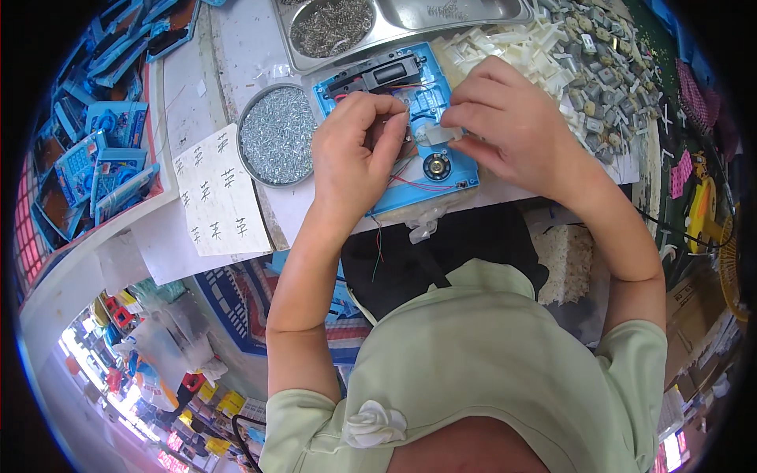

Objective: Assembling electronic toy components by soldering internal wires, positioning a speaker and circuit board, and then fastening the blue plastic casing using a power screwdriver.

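Both hands work over a blue plastic housing (410, 142) lying open-side-up on the bench edge, just in front of the person. The left hand (355, 150) is curled, fingertips pinched against the housing's middle, seemingly on thin wires, though what it grips is hidden by the fingers. The right hand (509, 118) is closed around a small white plastic piece (436, 132), pressing it onto the housing. Already in place, by the look of it: a black module (378, 75) at the far end and a small round speaker (436, 166) near the front, with a red wire (418, 186) trailing loose. The white piece looks only half seated, and the wires are untidy, so assembly seems midway. A round tin of screws (277, 134) sits just left, a metal tray (410, 24) beyond, and a heap of white parts (512, 43) to the right
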Demonstrator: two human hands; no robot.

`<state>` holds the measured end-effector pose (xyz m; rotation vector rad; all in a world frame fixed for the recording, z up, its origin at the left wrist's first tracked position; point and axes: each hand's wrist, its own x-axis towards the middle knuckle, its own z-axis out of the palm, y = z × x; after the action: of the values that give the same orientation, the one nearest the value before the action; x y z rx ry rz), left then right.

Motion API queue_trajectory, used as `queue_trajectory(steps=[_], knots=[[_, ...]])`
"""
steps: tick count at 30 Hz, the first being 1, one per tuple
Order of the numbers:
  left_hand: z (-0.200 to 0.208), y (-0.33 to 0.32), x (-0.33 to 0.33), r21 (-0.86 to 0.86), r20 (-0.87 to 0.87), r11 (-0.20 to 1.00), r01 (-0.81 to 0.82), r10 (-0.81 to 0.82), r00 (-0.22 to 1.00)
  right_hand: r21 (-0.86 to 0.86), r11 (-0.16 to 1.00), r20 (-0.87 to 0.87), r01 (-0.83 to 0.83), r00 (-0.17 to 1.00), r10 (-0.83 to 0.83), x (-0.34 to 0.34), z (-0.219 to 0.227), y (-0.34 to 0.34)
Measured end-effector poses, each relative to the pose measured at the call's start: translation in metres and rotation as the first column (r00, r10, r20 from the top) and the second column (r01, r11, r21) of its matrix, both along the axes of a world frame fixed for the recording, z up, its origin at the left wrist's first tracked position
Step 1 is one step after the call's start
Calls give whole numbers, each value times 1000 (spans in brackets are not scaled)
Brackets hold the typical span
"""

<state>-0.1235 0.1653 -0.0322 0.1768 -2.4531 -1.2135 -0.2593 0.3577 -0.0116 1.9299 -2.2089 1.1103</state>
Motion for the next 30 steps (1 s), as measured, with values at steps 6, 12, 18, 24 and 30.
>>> queue_trajectory(steps=[6, 12, 18, 24, 30], knots=[[-1, 3, 2, 51, 7, 998, -30, 30, 1000, -45, 999, 277, 7, 961, 6, -7, -29, 4], [-3, 3, 1, 26, -18, 1000, -17, 17, 1000, -5, 1000, 79, -11, 997, 12, 2, -27, -8], [1, 2, 4, 63, -19, 998, 5, -4, 1000, 18, 996, 25, 88, 996, -88, 3, -9, 0], [35, -5, 41, -36, -309, 999, 10, -20, 951, 29, 931, 70, 364, 928, -365, 2, 5, 90], [46, 0, 22, 216, -196, 976, -31, 74, 978, 101, 579, -340, 809, 575, -744, -75, 16, 132]])
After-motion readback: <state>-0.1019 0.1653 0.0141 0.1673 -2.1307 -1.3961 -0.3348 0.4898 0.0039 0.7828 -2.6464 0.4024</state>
